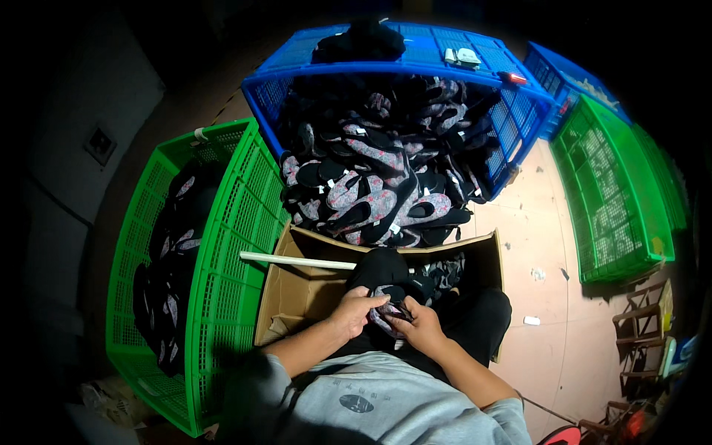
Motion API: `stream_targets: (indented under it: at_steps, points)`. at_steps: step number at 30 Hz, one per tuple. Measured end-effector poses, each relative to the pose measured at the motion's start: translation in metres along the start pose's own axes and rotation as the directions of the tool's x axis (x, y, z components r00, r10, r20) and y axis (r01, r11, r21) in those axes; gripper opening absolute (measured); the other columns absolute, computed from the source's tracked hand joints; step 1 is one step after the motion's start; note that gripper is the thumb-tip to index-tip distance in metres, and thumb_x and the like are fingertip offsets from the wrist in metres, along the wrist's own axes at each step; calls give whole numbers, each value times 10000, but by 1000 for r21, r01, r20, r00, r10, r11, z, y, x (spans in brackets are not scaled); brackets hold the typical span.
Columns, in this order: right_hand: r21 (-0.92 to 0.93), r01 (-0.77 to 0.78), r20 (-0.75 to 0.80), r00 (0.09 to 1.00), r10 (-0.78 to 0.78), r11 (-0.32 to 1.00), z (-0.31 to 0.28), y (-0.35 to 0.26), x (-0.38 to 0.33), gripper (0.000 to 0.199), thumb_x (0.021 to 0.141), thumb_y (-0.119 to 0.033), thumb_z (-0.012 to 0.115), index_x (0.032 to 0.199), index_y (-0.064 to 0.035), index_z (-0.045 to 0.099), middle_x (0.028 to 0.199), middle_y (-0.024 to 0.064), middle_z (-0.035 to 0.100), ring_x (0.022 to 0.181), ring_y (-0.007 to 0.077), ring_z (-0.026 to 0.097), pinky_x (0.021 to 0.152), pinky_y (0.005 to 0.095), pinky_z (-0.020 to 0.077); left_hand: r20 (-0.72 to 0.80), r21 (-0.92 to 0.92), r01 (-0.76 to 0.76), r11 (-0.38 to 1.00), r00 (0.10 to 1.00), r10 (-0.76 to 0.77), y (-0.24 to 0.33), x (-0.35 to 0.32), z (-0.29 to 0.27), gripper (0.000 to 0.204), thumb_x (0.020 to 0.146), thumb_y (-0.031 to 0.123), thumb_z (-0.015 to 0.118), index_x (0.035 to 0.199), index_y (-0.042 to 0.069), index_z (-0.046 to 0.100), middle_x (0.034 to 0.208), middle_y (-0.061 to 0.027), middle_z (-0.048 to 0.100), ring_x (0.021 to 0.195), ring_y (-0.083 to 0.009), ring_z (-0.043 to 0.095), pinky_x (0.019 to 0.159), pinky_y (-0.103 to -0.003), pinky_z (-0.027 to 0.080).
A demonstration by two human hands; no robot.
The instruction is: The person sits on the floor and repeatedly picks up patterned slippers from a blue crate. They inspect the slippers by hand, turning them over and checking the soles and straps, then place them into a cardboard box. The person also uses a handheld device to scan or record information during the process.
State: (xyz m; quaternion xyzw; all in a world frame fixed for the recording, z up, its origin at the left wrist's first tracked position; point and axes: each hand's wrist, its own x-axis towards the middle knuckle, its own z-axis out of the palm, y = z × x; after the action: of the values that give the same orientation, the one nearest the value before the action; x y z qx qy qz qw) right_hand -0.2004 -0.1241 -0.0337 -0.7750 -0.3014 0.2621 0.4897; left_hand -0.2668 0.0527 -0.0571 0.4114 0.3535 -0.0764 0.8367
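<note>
Over my lap, my left hand (pixel 350 312) and my right hand (pixel 420 327) are both closed on a small fabric slip-on shoe (pixel 379 318). It is dark, with a grey-pink patterned part, and my fingers cover much of it. My thumbs press on its top from either side. Beyond my knees, a large pile of similar black shoes with floral patterned parts (pixel 378 156) spills from a blue crate (pixel 337 72) lying on its side. More such shoes (pixel 446 273) lie in an open cardboard box (pixel 285 294) around my legs.
To my left stands a green crate (pixel 239 193) holding dark shoes. A white rod (pixel 297 260) lies across the cardboard box. Black items (pixel 361 43) and a small white packet (pixel 467 56) rest on the blue crate. Another green crate (pixel 604 193) and wooden stools (pixel 639 323) stand at right.
</note>
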Motion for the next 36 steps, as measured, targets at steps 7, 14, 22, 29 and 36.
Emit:
stream_targets:
  at_steps: [7,14,22,29,36]
  points:
    - [107,-76,-56,995,83,991,19,3,14,324,880,-197,733,806,-29,466,626,53,478,583,109,420,533,297,395,8,701,-460,544,769,639,-12,16,-13,157,857,31,697,826,44,544,718,-3,555,622,-79,476,542,-278,401]
    - [293,-7,-120,992,44,956,26,24,44,201,876,-106,691,991,7,573,827,79,611,748,136,530,684,307,469,220,837,-531,133,549,806,5,-11,12,144,820,43,672,835,7,533,765,-131,517,661,-275,527,596,-383,436]
    - [707,-258,-21,923,384,658,25,29,79,117,869,-88,702,893,-50,594,784,7,610,680,100,550,619,265,447,71,771,-491,406,699,712,-14,-5,-4,287,836,73,721,1067,-3,568,908,-93,600,807,-157,602,708,-310,506]
    - [753,-286,17,909,417,592,19,19,83,83,876,-70,673,888,-57,592,796,14,611,669,103,558,611,266,447,48,572,-504,647,808,588,-37,-3,-14,458,807,24,778,1138,23,462,946,-24,587,902,-95,582,792,-247,501]
    - [685,-139,-189,914,358,715,31,17,80,143,860,-93,709,864,-67,568,758,-3,561,674,96,510,607,260,416,-54,367,-473,801,849,526,-39,1,-12,369,796,-35,745,1075,31,512,949,-20,590,855,-85,568,795,-238,485]
